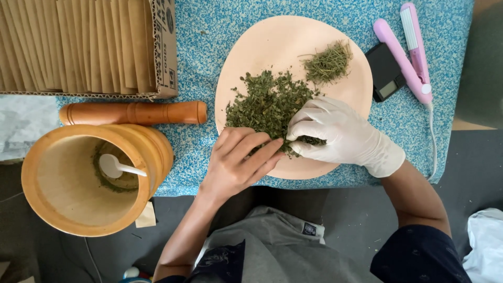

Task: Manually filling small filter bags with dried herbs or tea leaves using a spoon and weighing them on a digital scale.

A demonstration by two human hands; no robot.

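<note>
Both hands work the same spot. The right hand [340, 137], in a white glove, lies curled over the near edge of the pile of dried green leaves [267, 102], fingers bent down into it and pinching a tuft. The bare left hand [238, 160] meets it fingertip to fingertip, thumb and fingers closed on the same bit of leaf. The glove likely keeps one hand clean for the leaf; why only one is worn I cannot tell.

The leaf pile sits on a pale round plate [262, 42], directly under and just beyond the fingers. Beyond the right hand, apart from the main pile, lies a smaller heap of thin stalks [329, 63], probably kept separate as pickings.

Further out from the right hand, off the plate rim, a small black pocket scale [385, 73] touches a pink flat sealing iron [408, 57], whose white cord trails down toward the right wrist.

Out past the left hand: a wooden pestle [133, 112] lies flat on the blue speckled cloth [199, 47], parked clear of the plate. Nearer the body on that side stands a wooden mortar [89, 178], green powder at its bottom and a white spoon [118, 167] resting inside. Beyond the pestle, a cardboard box [165, 52] holds brown paper sachets [78, 44] standing on edge, within arm's reach.
</note>
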